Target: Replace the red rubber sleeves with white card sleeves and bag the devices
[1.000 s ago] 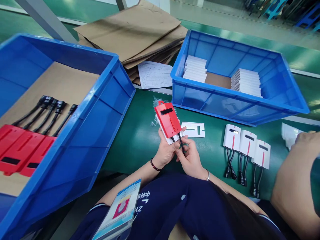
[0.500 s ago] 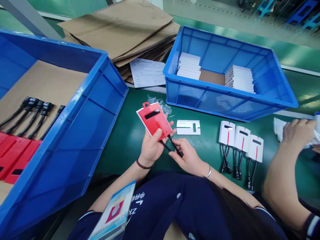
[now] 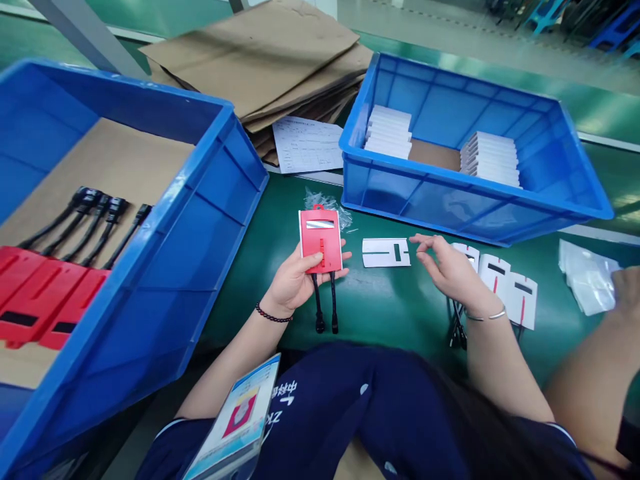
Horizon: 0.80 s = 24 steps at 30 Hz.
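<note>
My left hand holds a red device upright, thumb on its front face, fingers behind it. The device has a glossy window near the top, a hanging loop, white edges at its sides, and two black cables dangling from its bottom. Flat on the green table lies a white slotted cover with a rectangular cutout. Just right of that cover, my right hand hovers with fingers stretched out and nothing in them. Behind it lie several white-covered devices with red strips, partly hidden by my hand and forearm.
A blue crate at left holds red devices with black cables. Another blue crate at the back contains stacked white covers. Cardboard sheets, a paper form and clear plastic scraps lie nearby. At right are a plastic bag and a co-worker's arm.
My right hand has let go of the cables and moved right, beside the white cover. The red device has turned upright, its cables now hanging straight. The co-worker's hand has moved down, off the plastic bag.
</note>
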Each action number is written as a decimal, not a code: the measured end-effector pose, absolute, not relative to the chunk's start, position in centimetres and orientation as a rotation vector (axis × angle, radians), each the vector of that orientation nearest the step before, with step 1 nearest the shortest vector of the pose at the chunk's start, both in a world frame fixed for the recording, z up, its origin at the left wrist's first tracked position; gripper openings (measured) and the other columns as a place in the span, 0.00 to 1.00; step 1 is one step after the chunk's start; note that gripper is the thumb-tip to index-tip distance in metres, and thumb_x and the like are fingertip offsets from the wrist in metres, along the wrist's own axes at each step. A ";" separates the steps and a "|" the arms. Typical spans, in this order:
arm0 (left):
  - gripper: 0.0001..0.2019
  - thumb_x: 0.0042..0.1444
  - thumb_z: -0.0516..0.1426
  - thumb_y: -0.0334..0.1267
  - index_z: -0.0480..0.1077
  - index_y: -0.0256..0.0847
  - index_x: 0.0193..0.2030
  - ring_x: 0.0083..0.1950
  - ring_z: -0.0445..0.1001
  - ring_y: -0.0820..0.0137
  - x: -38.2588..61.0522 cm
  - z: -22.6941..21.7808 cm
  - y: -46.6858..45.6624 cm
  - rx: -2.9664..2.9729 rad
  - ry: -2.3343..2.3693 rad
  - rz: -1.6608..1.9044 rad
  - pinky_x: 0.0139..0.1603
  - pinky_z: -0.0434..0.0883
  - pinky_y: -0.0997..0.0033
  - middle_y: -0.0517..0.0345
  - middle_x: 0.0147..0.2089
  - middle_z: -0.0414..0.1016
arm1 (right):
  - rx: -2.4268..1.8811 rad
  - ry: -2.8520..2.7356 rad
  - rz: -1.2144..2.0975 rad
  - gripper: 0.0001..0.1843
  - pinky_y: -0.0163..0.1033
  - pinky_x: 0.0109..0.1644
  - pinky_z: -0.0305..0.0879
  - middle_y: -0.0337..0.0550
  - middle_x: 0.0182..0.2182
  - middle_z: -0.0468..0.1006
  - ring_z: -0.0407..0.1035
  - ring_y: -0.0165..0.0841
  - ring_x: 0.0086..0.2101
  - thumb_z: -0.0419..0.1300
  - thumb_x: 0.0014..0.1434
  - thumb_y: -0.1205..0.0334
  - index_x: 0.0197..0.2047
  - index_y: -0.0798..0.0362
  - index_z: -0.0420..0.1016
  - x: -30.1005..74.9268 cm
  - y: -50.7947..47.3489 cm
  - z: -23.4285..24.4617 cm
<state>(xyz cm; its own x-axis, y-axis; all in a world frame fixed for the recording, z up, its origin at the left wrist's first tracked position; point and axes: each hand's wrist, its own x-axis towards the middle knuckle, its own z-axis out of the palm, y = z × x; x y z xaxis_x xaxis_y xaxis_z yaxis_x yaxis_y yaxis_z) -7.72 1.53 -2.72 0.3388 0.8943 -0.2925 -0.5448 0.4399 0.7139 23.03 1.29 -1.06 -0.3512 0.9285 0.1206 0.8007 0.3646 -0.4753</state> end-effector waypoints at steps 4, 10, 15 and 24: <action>0.23 0.60 0.55 0.36 0.64 0.32 0.62 0.57 0.74 0.44 -7.8 -2.9 2.0 0.502 0.691 0.944 0.49 0.78 0.46 0.36 0.60 0.72 | -1.494 -2.639 0.392 0.14 0.64 0.64 0.61 0.61 0.65 0.64 0.54 0.59 0.66 0.63 0.57 0.67 0.47 0.55 0.71 23.6 2.4 -2.0; 0.27 0.60 0.53 0.37 0.59 0.30 0.66 0.56 0.75 0.44 -8.3 -3.0 2.1 0.500 0.668 0.941 0.45 0.79 0.49 0.34 0.61 0.71 | -1.478 -2.461 0.421 0.07 0.64 0.63 0.61 0.59 0.58 0.73 0.60 0.52 0.64 0.49 0.67 0.66 0.37 0.53 0.66 24.1 2.5 -3.5; 0.28 0.59 0.54 0.35 0.58 0.32 0.66 0.52 0.78 0.48 -8.1 -3.2 2.4 0.518 0.697 0.896 0.44 0.79 0.49 0.37 0.57 0.75 | -1.425 -2.026 0.414 0.07 0.43 0.38 0.72 0.45 0.35 0.79 0.77 0.38 0.35 0.50 0.69 0.56 0.44 0.50 0.65 23.1 1.9 1.3; 0.21 0.61 0.52 0.35 0.66 0.32 0.60 0.51 0.79 0.52 -3.6 -3.1 1.5 0.461 0.711 0.773 0.48 0.78 0.50 0.43 0.50 0.79 | -1.317 -2.020 0.605 0.08 0.38 0.37 0.61 0.41 0.33 0.75 0.68 0.32 0.31 0.49 0.68 0.61 0.38 0.51 0.66 13.5 4.8 2.8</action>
<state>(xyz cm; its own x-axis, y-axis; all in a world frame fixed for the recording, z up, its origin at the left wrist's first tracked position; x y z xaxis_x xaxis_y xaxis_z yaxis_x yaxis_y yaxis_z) -3.65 1.55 -3.14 0.5060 0.7612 -0.4056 -0.4680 0.6373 0.6122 13.51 4.79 2.83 -0.2898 0.9201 0.2636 0.6235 0.3905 -0.6773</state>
